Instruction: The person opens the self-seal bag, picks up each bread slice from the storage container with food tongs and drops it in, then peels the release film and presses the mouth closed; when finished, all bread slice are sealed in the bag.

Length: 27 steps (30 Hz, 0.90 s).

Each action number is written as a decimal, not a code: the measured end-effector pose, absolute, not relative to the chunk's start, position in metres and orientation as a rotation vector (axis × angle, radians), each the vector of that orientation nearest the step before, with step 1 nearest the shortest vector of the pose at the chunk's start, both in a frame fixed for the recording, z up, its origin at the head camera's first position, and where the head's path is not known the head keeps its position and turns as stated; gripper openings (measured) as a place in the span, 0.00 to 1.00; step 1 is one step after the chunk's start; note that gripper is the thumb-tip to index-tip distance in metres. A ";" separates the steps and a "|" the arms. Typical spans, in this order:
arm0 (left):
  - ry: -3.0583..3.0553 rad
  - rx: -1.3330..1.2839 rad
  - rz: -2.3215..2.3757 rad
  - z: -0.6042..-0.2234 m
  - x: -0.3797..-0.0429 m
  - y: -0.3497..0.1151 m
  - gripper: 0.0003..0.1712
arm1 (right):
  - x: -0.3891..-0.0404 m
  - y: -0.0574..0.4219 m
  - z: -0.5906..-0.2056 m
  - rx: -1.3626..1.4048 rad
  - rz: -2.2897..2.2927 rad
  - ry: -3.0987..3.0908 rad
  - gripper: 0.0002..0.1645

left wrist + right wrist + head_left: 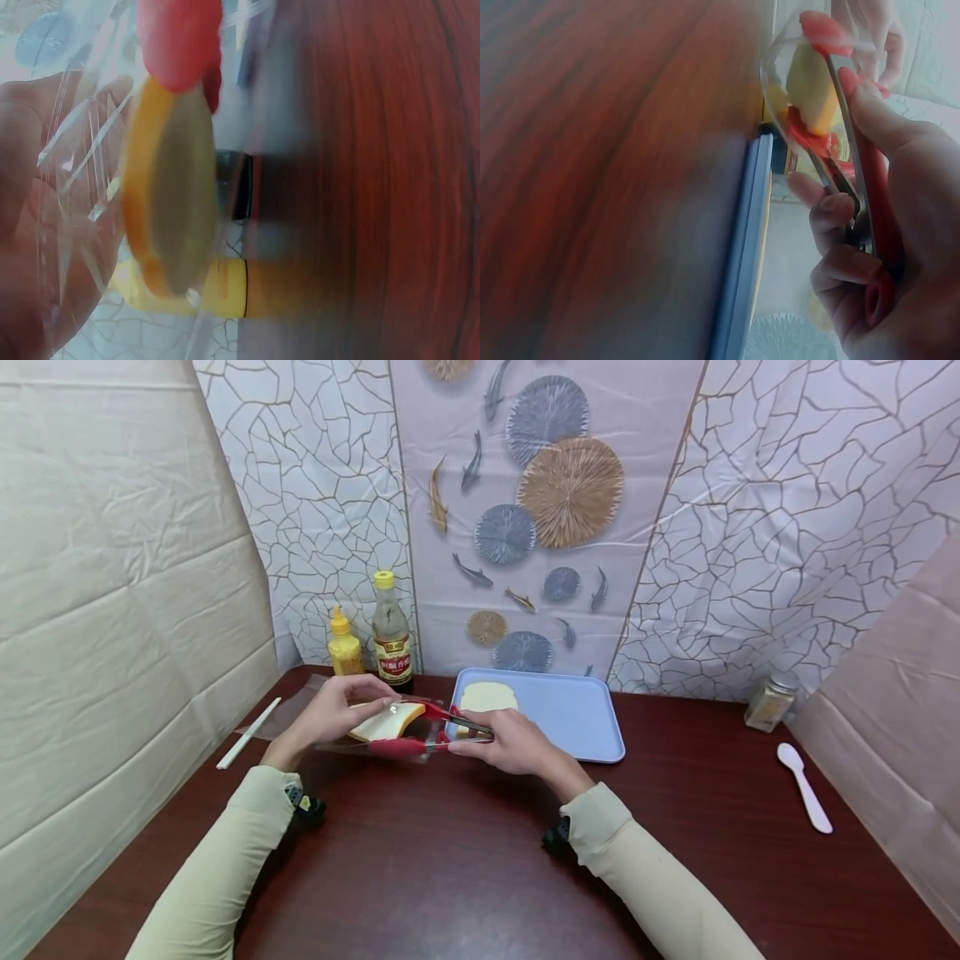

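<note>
hands meet above the dark table (450,877): right hand (510,745) curls its fingers round red tongs (420,735) that clamp a bread slice (386,722); left hand (337,710) pinches the clear bag (300,714) around it. beyond, a second slice (487,697) lies on the blue tray (577,714).

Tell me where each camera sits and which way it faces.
Head: on the head, facing down at the table; both hands and sleeves show.
Left wrist: on the left wrist, facing the bread slice in a clear bag; left hand shows.
Right wrist: on the right wrist, facing the tongs; right hand shows.
Shared: bread and tongs.
</note>
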<state>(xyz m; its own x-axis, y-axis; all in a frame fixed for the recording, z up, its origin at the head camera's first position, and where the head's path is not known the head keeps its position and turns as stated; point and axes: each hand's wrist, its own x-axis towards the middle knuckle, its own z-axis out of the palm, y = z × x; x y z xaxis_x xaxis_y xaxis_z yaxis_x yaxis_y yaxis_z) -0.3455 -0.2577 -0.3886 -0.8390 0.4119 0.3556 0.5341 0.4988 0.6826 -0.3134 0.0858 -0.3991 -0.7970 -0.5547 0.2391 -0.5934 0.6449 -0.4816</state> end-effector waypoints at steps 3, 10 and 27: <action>-2.583 -0.820 -1.315 -0.388 -0.344 -0.255 0.10 | -0.314 0.078 -0.399 0.981 0.857 -2.797 0.42; -2.595 -0.814 -1.332 -0.388 -0.343 -0.253 0.10 | -0.319 0.064 -0.403 0.954 0.884 -2.787 0.43; -2.782 -0.829 -1.135 -0.397 -0.345 -0.251 0.06 | -0.321 0.068 -0.405 0.936 0.863 -2.916 0.49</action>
<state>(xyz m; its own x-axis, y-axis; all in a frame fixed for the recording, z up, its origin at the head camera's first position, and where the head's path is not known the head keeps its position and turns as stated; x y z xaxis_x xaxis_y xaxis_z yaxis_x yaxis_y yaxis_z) -0.3450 -0.2511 -0.3970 -0.8582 0.4660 0.2154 0.4837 0.5935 0.6432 -0.3212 0.0676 -0.4051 -0.8263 -0.5498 0.1225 -0.5279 0.6801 -0.5087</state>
